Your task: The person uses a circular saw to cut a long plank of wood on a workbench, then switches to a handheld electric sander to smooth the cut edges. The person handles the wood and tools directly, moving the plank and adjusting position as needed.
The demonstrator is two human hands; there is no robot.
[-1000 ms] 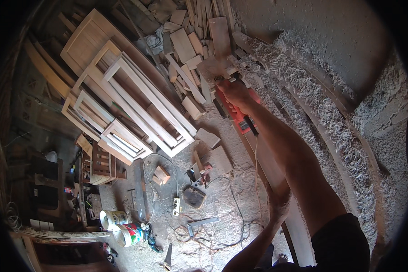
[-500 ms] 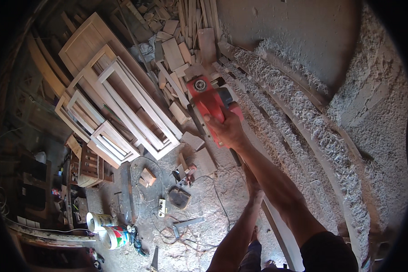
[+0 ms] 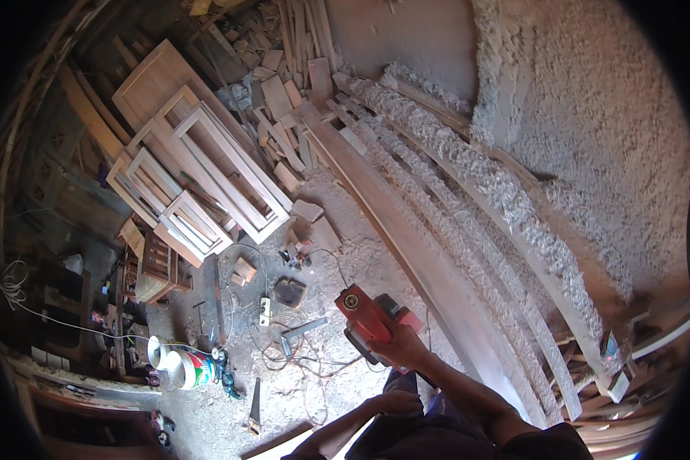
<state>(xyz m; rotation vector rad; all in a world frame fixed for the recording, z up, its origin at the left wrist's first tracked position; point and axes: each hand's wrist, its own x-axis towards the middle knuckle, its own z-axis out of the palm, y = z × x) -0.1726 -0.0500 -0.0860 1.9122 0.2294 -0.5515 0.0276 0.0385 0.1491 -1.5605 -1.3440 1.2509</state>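
Observation:
My right hand (image 3: 399, 345) grips a red electric planer (image 3: 368, 310), held near my body at the lower middle, left of the long board (image 3: 383, 222). My left hand (image 3: 397, 402) is low in front of my legs, fingers curled; what they may hold is hidden. The board runs diagonally, its upper face bare along much of its length, beside beams (image 3: 514, 207) thick with shavings.
Wooden frames (image 3: 222, 169) lean at upper left beside scrap wood (image 3: 276, 96). On the dusty floor lie cables, a power strip (image 3: 264, 310), a handsaw (image 3: 254, 414), a metal square (image 3: 303, 330) and two buckets (image 3: 182, 368). A rough wall (image 3: 590, 92) stands at right.
My right hand has brought the planer from the board's far end down toward my body. My left hand has left the board and is lower, by my legs. The view has shifted and widened.

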